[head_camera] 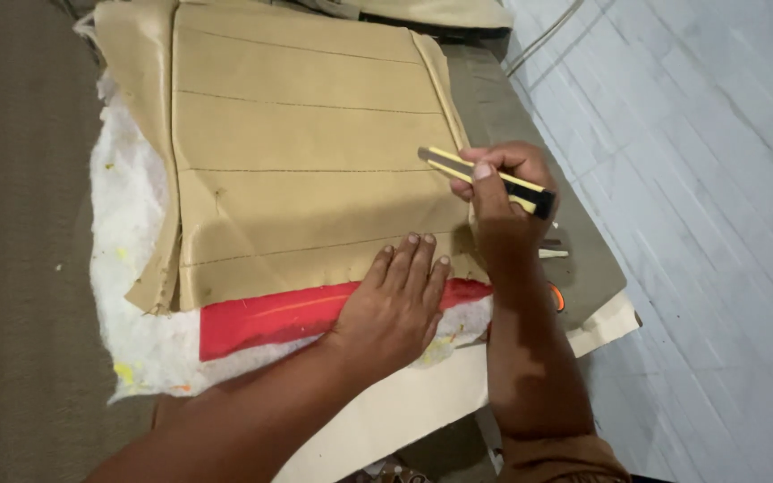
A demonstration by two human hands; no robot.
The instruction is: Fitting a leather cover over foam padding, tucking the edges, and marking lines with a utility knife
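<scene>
Seen from above: left hand (395, 300) spread flat, pinning a tan stitched upholstery cover (306, 161) over red sheet (270, 317) and white padding (131, 268). Right hand (503, 201) clamped around a yellow utility knife (485, 179) at the cover's right edge. Probably limp, light, slippery; best held down by a flat palm.

Brown carpet (11, 268) at left, pale tiled floor (709, 179) at right, soft light
</scene>
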